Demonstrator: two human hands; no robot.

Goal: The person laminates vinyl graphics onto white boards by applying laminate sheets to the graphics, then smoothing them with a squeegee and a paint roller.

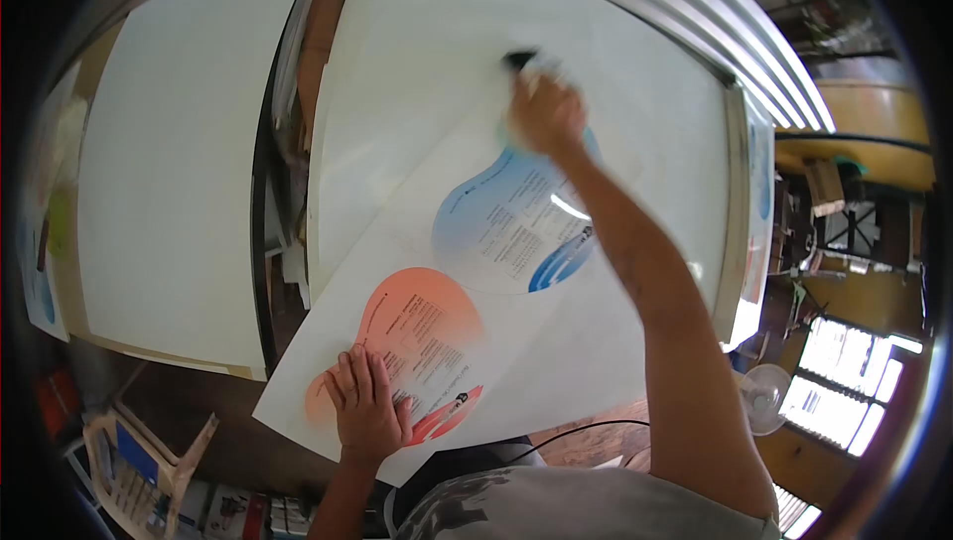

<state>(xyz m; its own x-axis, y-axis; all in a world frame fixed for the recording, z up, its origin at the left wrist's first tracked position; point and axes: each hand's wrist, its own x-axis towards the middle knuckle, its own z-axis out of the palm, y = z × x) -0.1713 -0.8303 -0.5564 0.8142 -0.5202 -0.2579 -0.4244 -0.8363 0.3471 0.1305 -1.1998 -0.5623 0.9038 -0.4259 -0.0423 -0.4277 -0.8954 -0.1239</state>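
A large printed sheet point(407, 232) lies at an angle on the white tabletop point(447, 24) and hangs over its near edge. It carries an orange rounded print point(422, 312) near me and a blue one point(486, 207) farther off, both with small text. My left hand point(369, 411) rests flat on the lower part of the orange print, fingers stretched out. At the far end of the blue print, my right hand point(548, 115) is closed around a blurred object with a black end point(519, 60). Motion smear hides what kind of object it is.
To the left stands a second white-topped table point(189, 143), across a narrow gap. Metal rails point(735, 14) run along the far side. A plastic chair point(149, 461) sits at lower left, a fan point(764, 396) at right. A dark cable point(586, 426) curves near my body.
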